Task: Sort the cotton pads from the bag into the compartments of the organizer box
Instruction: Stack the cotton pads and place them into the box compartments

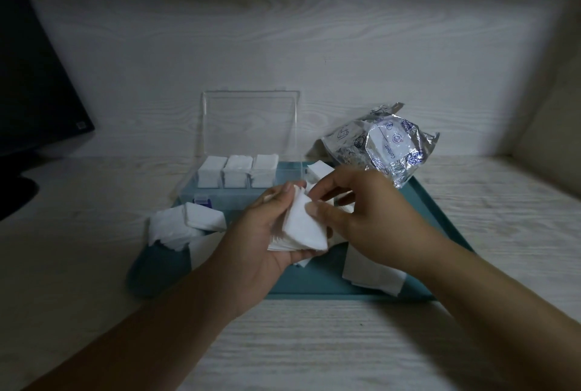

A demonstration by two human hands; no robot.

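Observation:
My left hand (267,233) grips a stack of white square cotton pads (303,228) above the teal tray. My right hand (361,211) pinches the top of that stack with thumb and forefinger. Behind the hands stands the clear organizer box (251,126) with its lid raised; three back compartments hold white pads (237,172). The crinkled silver bag (386,145) lies to the right of the box. Loose pads lie in a heap (179,227) at the tray's left and in another pile (374,271) under my right wrist.
The teal tray (314,283) sits on a pale wood-grain table. A dark monitor (28,82) stands at the far left, with its base on the table. A pale wall rises behind the box.

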